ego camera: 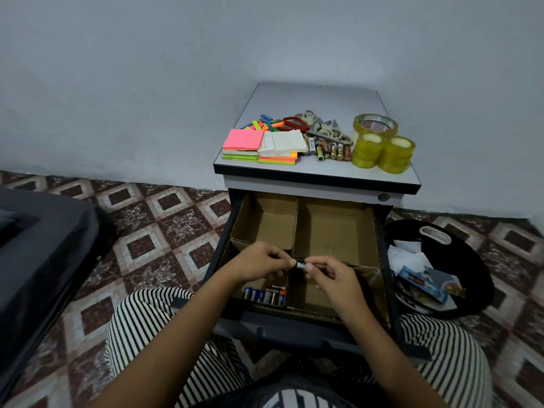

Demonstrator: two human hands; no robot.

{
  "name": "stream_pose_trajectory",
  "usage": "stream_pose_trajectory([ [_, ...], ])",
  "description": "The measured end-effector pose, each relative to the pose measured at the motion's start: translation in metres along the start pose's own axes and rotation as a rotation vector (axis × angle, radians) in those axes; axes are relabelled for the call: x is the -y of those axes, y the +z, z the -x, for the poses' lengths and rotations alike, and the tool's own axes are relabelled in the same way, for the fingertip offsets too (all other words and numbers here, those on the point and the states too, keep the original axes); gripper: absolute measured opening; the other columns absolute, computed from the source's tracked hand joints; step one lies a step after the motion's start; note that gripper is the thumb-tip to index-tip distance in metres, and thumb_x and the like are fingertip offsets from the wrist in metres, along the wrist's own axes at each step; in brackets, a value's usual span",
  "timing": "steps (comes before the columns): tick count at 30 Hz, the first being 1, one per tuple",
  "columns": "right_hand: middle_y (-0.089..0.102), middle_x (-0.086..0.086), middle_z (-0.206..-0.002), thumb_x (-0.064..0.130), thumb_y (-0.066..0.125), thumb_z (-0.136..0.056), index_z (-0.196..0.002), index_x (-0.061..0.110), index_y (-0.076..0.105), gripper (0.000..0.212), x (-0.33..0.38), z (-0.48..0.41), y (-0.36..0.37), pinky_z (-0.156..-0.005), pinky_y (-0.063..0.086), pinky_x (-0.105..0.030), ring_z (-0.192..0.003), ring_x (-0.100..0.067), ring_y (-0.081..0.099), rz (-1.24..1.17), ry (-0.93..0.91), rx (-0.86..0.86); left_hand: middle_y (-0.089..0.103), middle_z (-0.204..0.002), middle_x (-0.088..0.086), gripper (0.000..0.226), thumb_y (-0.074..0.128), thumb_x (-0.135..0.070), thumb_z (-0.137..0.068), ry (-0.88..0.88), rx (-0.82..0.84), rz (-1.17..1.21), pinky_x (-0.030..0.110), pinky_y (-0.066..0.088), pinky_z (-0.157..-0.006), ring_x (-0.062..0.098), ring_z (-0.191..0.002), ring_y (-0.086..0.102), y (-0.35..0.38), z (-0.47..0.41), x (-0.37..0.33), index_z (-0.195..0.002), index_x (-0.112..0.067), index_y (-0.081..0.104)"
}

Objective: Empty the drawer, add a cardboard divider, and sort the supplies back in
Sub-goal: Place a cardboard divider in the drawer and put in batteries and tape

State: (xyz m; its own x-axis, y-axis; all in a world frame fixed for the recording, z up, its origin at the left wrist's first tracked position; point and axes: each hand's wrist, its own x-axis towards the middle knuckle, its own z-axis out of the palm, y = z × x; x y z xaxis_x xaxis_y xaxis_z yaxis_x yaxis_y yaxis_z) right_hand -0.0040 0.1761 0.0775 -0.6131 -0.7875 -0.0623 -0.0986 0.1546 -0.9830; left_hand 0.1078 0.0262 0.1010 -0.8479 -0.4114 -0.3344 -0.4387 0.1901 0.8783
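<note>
Head view, hands: your left hand (259, 260) and right hand (329, 275) meet over the middle of the drawer (388, 260), just above where the divider (295, 219) walls cross.
Grip, right: fingertips pinched on a battery (300, 265), holding its right end.
Grip, left: fingers curled in at the battery's left end; you cannot tell whether they clamp it or only touch it.
Battery axis: long axis runs left to right, roughly level, across the drawer's width.
Key relation: the near-left cell, where other batteries (265, 295) stand on end in a row against the drawer's front edge, lies below and slightly left of the held battery. Your left hand is the nearer one to that cell.
Next move, as a judgement: the battery probably needs turning from lying to upright, then lowering beside the row.
Drawer: cardboard lines it; the two far cells and the near-right cell look bare.
Counter, near edge: sticky notes (244, 141) stacked at the left corner, a row of loose batteries (332, 151) in the middle, tape rolls (379, 148) at the right corner.
Counter, further back: scissors (318, 126) and coloured tabs (262, 123) behind the notes.
Progress, as a judgement: divider fitted, sorting just begun, most supplies not yet in.
Floor: a black bag (471, 260) of scraps lies right of the drawer.
</note>
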Motion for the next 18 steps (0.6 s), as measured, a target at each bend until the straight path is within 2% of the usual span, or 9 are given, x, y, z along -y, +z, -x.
stream_pose_trajectory([
  [2,0.068,0.004,-0.089,0.011,0.06,-0.089,-0.088,0.028,0.065,0.018,0.0,0.0,0.0,-0.062,0.045,-0.008,-0.073,0.004,0.063,-0.004,-0.007,-0.004,0.061,-0.077,0.0,0.012,0.061,-0.021,-0.09,0.004,-0.009,0.007,0.023,0.049,-0.07,0.012,-0.073,0.056,0.002,-0.001,0.002,-0.095,-0.014,0.068],
  [5,0.068,0.007,-0.091,0.014,0.058,-0.092,-0.089,0.033,0.064,0.02,0.0,0.001,0.0,-0.064,0.045,-0.01,-0.079,0.001,0.064,0.042,-0.017,-0.011,0.06,-0.076,-0.003,0.008,0.059,-0.02,-0.091,0.018,-0.043,-0.017,0.017,0.048,-0.065,0.008,-0.071,0.055,0.004,-0.001,0.001,-0.092,-0.017,0.067],
  [8,0.066,0.011,-0.094,0.019,0.056,-0.093,-0.089,0.038,0.061,0.02,-0.002,-0.002,-0.003,-0.076,0.047,-0.018,-0.091,-0.005,0.062,0.128,-0.039,-0.069,0.061,-0.08,-0.003,0.007,0.059,-0.019,-0.091,0.019,-0.097,-0.017,0.011,0.046,-0.058,0.006,-0.071,0.055,-0.001,0.001,0.002,-0.09,-0.018,0.066],
  [11,0.063,0.011,-0.096,0.02,0.054,-0.093,-0.101,0.027,0.064,0.015,-0.001,-0.006,-0.019,-0.074,0.043,-0.014,-0.092,-0.004,0.058,0.356,-0.116,-0.131,0.063,-0.083,0.001,0.006,0.059,-0.024,-0.091,-0.004,-0.154,-0.062,0.02,0.047,-0.064,0.014,-0.074,0.057,-0.012,0.005,0.01,-0.088,-0.021,0.064],
  [13,0.062,0.005,-0.094,0.015,0.055,-0.093,-0.106,0.016,0.067,0.017,-0.004,-0.009,-0.032,-0.074,0.045,-0.021,-0.089,-0.011,0.058,0.533,-0.24,-0.231,0.063,-0.082,0.001,0.007,0.059,-0.026,-0.091,-0.018,-0.18,-0.136,0.027,0.047,-0.066,0.016,-0.074,0.057,-0.019,0.006,0.016,-0.089,-0.022,0.063],
  [15,0.064,-0.004,-0.092,0.009,0.058,-0.09,-0.104,0.007,0.068,0.017,-0.01,-0.012,-0.044,-0.073,0.048,-0.03,-0.086,-0.02,0.059,0.661,-0.351,-0.328,0.061,-0.079,-0.004,0.009,0.057,-0.027,-0.092,-0.027,-0.199,-0.216,0.02,0.045,-0.064,0.009,-0.07,0.056,-0.022,0.005,0.021,-0.091,-0.02,0.063],
  [18,0.067,-0.011,-0.089,0.002,0.061,-0.085,-0.098,0.003,0.069,0.015,-0.023,-0.015,-0.058,-0.073,0.045,-0.033,-0.082,-0.027,0.06,0.834,-0.401,-0.423,0.057,-0.083,-0.01,0.012,0.057,-0.027,-0.092,-0.048,-0.221,-0.335,0.016,0.038,-0.062,-0.001,-0.072,0.051,-0.022,0.001,0.027,-0.097,-0.019,0.065],
])
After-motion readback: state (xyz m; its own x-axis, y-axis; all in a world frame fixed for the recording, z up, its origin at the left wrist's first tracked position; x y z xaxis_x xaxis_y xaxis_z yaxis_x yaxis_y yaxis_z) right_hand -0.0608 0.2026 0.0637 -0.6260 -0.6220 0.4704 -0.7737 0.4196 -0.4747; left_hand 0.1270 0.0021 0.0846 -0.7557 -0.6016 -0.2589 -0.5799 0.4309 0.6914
